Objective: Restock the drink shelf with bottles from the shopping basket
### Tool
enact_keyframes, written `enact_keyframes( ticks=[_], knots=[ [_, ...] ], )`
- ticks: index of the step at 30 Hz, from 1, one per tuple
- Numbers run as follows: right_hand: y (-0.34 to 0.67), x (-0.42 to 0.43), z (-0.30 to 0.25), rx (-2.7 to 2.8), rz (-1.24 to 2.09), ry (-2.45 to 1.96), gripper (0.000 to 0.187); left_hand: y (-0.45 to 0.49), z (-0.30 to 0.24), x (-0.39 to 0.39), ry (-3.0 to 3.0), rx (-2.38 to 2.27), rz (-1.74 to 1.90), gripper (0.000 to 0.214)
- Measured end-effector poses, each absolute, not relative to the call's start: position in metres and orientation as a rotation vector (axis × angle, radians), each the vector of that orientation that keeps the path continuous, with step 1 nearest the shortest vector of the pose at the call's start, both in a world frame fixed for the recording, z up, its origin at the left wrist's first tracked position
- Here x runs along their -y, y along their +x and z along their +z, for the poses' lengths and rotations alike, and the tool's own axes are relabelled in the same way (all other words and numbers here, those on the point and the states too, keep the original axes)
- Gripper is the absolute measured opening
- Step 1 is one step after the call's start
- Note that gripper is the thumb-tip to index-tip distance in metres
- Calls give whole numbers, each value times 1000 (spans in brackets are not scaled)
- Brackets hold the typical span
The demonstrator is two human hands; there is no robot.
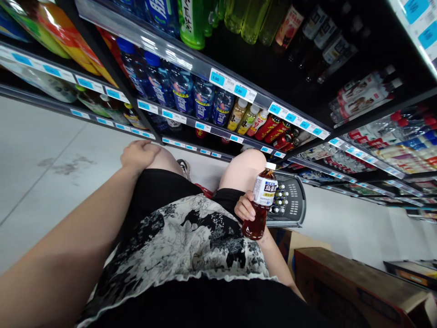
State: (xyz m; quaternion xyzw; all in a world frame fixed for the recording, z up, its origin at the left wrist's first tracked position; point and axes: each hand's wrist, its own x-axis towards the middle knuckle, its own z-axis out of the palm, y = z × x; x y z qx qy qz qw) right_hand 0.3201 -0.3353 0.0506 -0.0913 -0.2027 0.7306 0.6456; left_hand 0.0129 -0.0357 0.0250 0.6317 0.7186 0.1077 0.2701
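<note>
My right hand (245, 207) is wrapped round the lower half of a clear bottle of dark brown tea (258, 223). The bottle has a white cap and a white label with dark print, and it leans slightly to the right above my lap. My left hand (139, 154) lies flat over my left knee with nothing in it. Just beyond the tea bottle, a grey shopping basket (296, 200) stands on the floor by my right knee. Several small bottles (282, 195) with pale caps stand inside it, partly hidden by the tea bottle.
In front stands a shelf unit with blue-capped bottles (180, 89), yellow juice bottles (237, 114) and red cans (280, 140). Price tags (232, 85) line the shelf edges. A large cardboard box (344, 282) stands on the right. Grey tiled floor (41, 182) lies at left.
</note>
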Motion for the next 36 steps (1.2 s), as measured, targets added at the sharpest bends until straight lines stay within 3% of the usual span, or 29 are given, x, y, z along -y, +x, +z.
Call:
enact_keyframes(
  ticks=[36],
  knots=[
    [320,333,64,539,1611,-189,19,16,29,36,1693,-1942,254,66]
  ],
)
